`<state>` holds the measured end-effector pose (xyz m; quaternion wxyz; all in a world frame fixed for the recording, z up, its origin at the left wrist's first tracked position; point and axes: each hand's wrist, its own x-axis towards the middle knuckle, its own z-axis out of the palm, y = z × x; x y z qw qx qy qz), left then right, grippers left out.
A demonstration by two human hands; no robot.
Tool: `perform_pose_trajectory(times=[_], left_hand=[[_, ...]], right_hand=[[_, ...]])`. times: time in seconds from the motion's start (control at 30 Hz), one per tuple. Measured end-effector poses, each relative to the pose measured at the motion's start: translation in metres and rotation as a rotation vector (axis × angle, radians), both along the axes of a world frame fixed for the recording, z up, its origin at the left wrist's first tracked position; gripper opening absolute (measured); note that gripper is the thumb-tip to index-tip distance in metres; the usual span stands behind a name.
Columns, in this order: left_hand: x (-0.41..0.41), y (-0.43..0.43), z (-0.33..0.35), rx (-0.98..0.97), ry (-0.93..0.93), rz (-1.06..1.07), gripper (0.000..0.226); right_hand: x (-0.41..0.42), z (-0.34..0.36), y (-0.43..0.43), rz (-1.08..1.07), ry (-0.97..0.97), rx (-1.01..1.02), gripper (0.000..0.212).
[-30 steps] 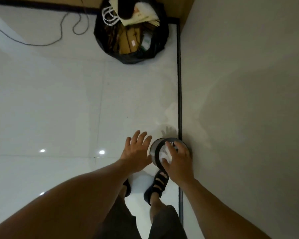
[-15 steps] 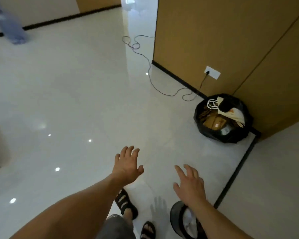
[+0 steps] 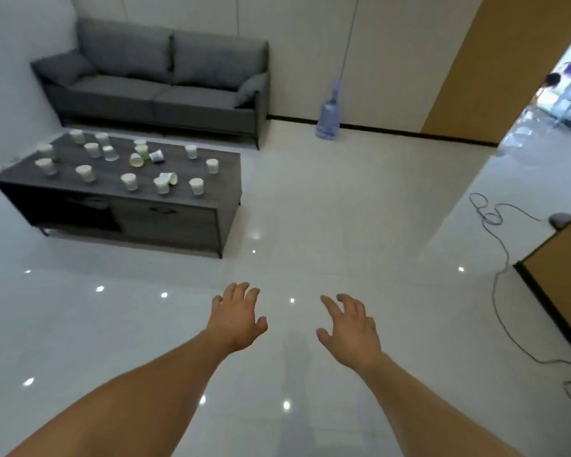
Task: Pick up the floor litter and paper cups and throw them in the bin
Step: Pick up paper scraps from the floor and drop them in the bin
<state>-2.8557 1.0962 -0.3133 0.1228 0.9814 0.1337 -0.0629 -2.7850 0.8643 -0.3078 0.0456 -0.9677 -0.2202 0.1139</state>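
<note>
Plainly, with left hand and right hand both spread and empty, the paper cups crowd the coffee table at ten o'clock, several tipped, so a hasty grab could knock neighbours to the floor.

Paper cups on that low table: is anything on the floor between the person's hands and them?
Nothing visible. The left hand and right hand are open and empty above bare floor, which runs unbroken to the table on the left, where the paper cups sit. The cable lies off to the right, clear of that path.
</note>
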Motion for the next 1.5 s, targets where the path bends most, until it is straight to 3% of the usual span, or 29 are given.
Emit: perform_pose_trajectory(times=[0.33,0.93,1.2,1.5], left_hand=[[-0.081,0.27,0.021,0.024,-0.032,0.392,0.068],[-0.033,0.531,0.026,0.049,0.02,0.901,0.068],[-0.03,0.653,0.01,-0.011,0.027,1.032,0.067],[-0.045,0.851,0.003,-0.071,0.027,1.01,0.068]], right_hand=[[-0.008,0.024,0.312,0.392,0.059,0.055,0.07],[0.11,0.014,0.677,0.891,0.084,0.067,0.071],[0.126,0.007,0.824,1.032,0.093,-0.001,0.073],[0.111,0.011,1.022,1.007,0.087,-0.045,0.071]])
